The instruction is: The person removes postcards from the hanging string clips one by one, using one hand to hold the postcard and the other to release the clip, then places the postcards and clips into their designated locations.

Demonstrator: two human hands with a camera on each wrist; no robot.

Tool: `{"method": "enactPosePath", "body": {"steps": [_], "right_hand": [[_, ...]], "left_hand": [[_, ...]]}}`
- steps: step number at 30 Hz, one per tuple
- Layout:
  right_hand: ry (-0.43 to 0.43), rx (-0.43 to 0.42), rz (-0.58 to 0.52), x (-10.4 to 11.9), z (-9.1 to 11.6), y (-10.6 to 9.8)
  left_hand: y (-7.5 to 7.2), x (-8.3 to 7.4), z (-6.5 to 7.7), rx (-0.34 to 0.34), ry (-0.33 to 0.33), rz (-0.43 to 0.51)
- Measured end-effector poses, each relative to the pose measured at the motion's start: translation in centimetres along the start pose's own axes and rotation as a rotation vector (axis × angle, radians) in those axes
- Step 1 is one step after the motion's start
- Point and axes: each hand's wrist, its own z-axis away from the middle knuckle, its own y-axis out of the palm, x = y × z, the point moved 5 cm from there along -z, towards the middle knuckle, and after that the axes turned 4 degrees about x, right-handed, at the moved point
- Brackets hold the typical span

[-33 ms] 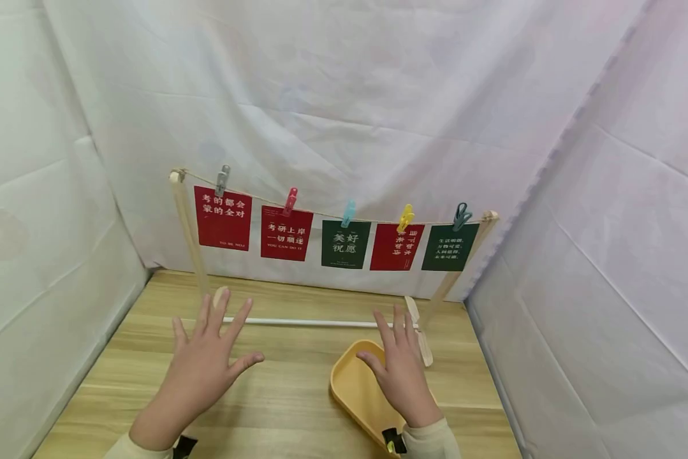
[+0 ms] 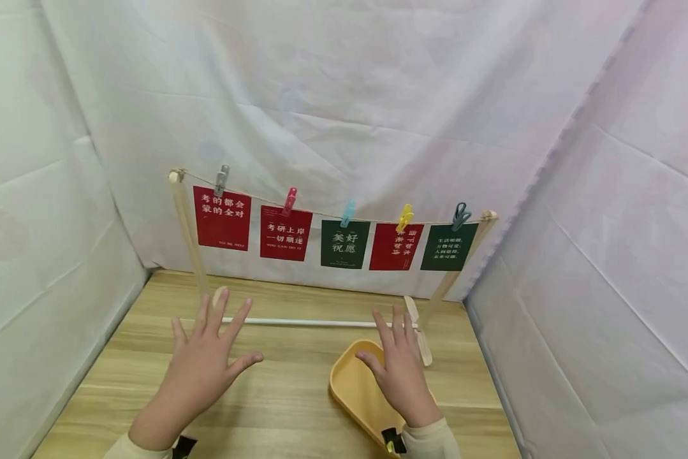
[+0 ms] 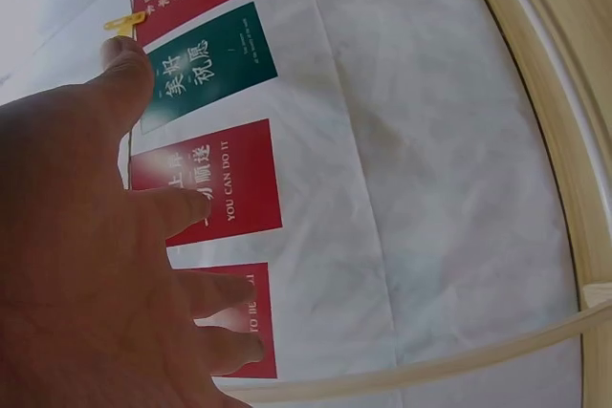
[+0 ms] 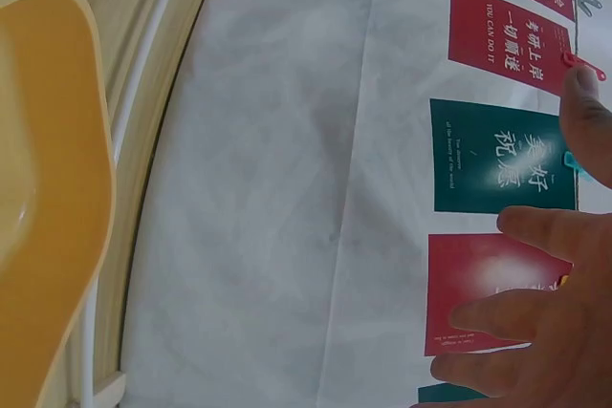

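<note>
My left hand (image 2: 203, 360), fingers spread and holding nothing, is in front of the wooden stand's left post (image 2: 189, 229). My right hand (image 2: 401, 373) is likewise spread, over a yellow tray (image 2: 358, 386). Behind both, a thin string (image 2: 252, 196) runs between the posts. Red cards (image 2: 286, 253) and green cards (image 2: 345, 257) hang from it by a grey clothespin (image 2: 221, 180), a pink clothespin (image 2: 289, 202), a light blue one, a yellow clothespin (image 2: 404, 218) and a dark teal one. In the wrist views, the left fingers (image 3: 215, 293) and right fingers (image 4: 507, 317) overlap some cards.
A white rod (image 2: 315, 322) joins the stand's feet low along the wooden table (image 2: 286, 395). Wooden foot pieces (image 2: 424, 349) lie at the right post's base. White cloth (image 2: 344, 89) rises behind and on both sides.
</note>
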Motion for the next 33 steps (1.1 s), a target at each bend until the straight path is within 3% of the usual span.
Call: {"method": "enactPosePath", "body": {"steps": [6, 15, 33], "right_hand": [[-0.014, -0.004, -0.019, 0.2, 0.4, 0.0], [-0.008, -0.017, -0.042, 0.5, 0.4, -0.1], [-0.057, -0.014, -0.041, 1.3, -1.1, 0.6]], "left_hand": [[0.5, 0.7, -0.4, 0.001, -0.011, 0.024], [0.1, 2.2, -1.4, -0.123, -0.023, 0.247], [0.4, 2.9, -0.1, -0.214, -0.069, 0.345]]}}
